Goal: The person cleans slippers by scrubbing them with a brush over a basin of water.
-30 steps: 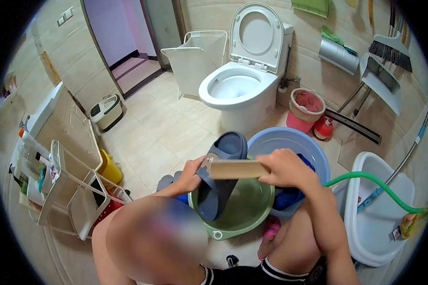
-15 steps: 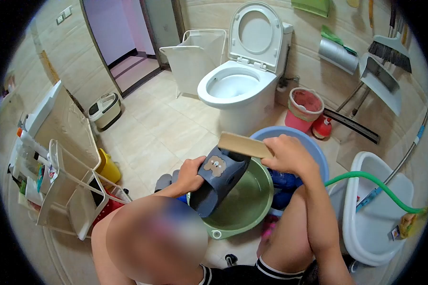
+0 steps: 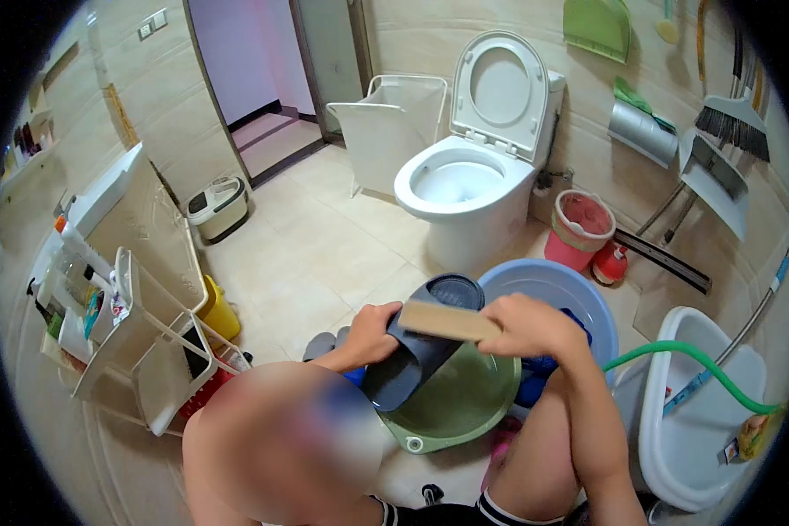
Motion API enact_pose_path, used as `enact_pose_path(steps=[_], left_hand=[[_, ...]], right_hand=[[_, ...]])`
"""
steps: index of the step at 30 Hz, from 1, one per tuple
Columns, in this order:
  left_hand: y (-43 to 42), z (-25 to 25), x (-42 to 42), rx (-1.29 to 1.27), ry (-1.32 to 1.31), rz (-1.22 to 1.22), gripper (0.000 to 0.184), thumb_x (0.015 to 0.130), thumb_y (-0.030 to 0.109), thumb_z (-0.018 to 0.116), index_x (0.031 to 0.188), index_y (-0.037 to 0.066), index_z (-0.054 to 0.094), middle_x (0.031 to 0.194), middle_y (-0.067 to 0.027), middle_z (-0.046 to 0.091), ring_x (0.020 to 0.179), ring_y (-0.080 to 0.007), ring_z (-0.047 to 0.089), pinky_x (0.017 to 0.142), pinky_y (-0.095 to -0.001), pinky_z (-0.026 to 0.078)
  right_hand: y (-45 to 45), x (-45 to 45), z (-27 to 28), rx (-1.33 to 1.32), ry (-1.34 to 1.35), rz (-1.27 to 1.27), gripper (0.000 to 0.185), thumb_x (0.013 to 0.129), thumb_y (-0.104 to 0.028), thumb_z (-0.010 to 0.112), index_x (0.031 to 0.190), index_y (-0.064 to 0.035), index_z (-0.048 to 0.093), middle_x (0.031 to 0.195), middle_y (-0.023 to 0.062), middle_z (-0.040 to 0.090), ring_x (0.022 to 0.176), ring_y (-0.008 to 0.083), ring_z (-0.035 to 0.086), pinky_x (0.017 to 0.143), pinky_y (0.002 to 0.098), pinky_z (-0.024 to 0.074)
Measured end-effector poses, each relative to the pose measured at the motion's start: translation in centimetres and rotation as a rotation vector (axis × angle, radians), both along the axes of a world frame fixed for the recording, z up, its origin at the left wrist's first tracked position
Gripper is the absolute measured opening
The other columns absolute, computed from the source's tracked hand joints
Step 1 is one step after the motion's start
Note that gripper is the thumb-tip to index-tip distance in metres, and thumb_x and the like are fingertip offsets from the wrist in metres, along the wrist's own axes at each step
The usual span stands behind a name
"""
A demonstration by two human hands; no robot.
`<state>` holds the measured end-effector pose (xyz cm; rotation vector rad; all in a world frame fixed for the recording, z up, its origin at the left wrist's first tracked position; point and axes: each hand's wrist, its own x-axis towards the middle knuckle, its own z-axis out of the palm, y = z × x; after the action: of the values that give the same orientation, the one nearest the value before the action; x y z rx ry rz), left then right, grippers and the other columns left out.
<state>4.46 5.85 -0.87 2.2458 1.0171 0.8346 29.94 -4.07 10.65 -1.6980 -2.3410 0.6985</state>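
A dark grey slipper (image 3: 405, 368) is tilted over a green basin (image 3: 460, 399) with water in it. My left hand (image 3: 373, 336) grips the slipper by the left side of its strap. In my right hand (image 3: 522, 324) is a flat, light-brown brush (image 3: 447, 323), lying across the slipper's strap; its bristles are not visible. Behind the green basin stands a blue basin (image 3: 596, 294) holding dark blue items, partly hidden by my right arm and knee.
A toilet (image 3: 465, 188) with its lid raised stands ahead, beside a pink bin (image 3: 574, 245) and a red bottle (image 3: 609, 265). On the right, a green hose (image 3: 675, 345) crosses a white tub (image 3: 706, 438). At left is a white shelf rack (image 3: 140, 351).
The brush has moved from the slipper's far end back over the strap, and the slipper has turned so its bear decoration no longer shows. The whole view has shifted, with surroundings lower and further right.
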Motion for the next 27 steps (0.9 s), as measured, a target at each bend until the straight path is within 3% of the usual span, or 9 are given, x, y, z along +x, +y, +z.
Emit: enact_pose_path(steps=[4, 9, 16, 19, 22, 27], left_hand=[[-0.4, 0.6, -0.4, -0.004, 0.082, -0.017, 0.027, 0.066, 0.015, 0.059, 0.091, 0.005, 0.064, 0.078, -0.0246, 0.061, 0.077, -0.0457, 0.058, 0.067, -0.0494, 0.046], [-0.8, 0.4, -1.0, -0.061, 0.113, 0.058, 0.029, 0.066, 0.017, 0.06, 0.094, 0.008, 0.064, 0.079, -0.0236, 0.063, 0.077, -0.0447, 0.059, 0.068, -0.0501, 0.048], [-1.5, 0.5, -1.9, 0.01, 0.235, 0.008, 0.035, 0.064, 0.018, 0.061, 0.097, 0.009, 0.065, 0.08, -0.0228, 0.064, 0.077, -0.0434, 0.061, 0.069, -0.0503, 0.049], [-2.1, 1.0, -2.0, 0.09, 0.332, -0.039, 0.037, 0.062, 0.019, 0.062, 0.097, 0.008, 0.065, 0.079, -0.0227, 0.064, 0.076, -0.0423, 0.061, 0.068, -0.0501, 0.049], [-3.0, 1.6, -1.5, 0.119, 0.451, -0.089, 0.038, 0.062, 0.019, 0.062, 0.098, 0.007, 0.064, 0.078, -0.023, 0.064, 0.075, -0.0412, 0.062, 0.067, -0.0499, 0.05], [-3.5, 1.5, -1.4, 0.058, 0.407, -0.072, 0.038, 0.062, 0.018, 0.063, 0.097, 0.005, 0.063, 0.076, -0.0228, 0.064, 0.074, -0.0411, 0.063, 0.067, -0.0502, 0.05]], right_hand=[[-0.3, -1.2, 0.4, -0.141, -0.034, -0.052, 0.034, 0.069, -0.03, 0.061, 0.087, -0.0009, 0.066, 0.077, 0.0208, 0.065, 0.073, 0.0365, 0.063, 0.069, 0.0426, 0.05], [-0.7, 0.2, 0.5, 0.086, -0.104, -0.184, 0.035, 0.069, -0.032, 0.062, 0.086, -0.0024, 0.068, 0.082, 0.0216, 0.065, 0.077, 0.0384, 0.063, 0.071, 0.0448, 0.0502], [-2.1, -0.9, 0.6, -0.145, -0.137, -0.03, 0.033, 0.068, -0.033, 0.064, 0.083, -0.0034, 0.067, 0.076, 0.021, 0.065, 0.074, 0.0381, 0.064, 0.069, 0.0439, 0.0512], [-2.7, -0.4, 0.7, -0.104, -0.203, -0.033, 0.032, 0.071, -0.031, 0.064, 0.089, -0.0051, 0.068, 0.081, 0.0216, 0.066, 0.078, 0.0371, 0.065, 0.073, 0.0448, 0.0524], [-2.6, -0.1, -1.0, 0.039, -0.171, -0.105, 0.03, 0.072, -0.03, 0.063, 0.089, -0.0056, 0.068, 0.081, 0.0219, 0.066, 0.079, 0.0369, 0.065, 0.074, 0.0448, 0.0521], [-2.9, -1.0, -5.4, -0.051, -0.041, -0.083, 0.037, 0.077, -0.035, 0.061, 0.094, -0.0022, 0.064, 0.087, 0.0231, 0.066, 0.084, 0.0397, 0.064, 0.077, 0.0463, 0.0509]])
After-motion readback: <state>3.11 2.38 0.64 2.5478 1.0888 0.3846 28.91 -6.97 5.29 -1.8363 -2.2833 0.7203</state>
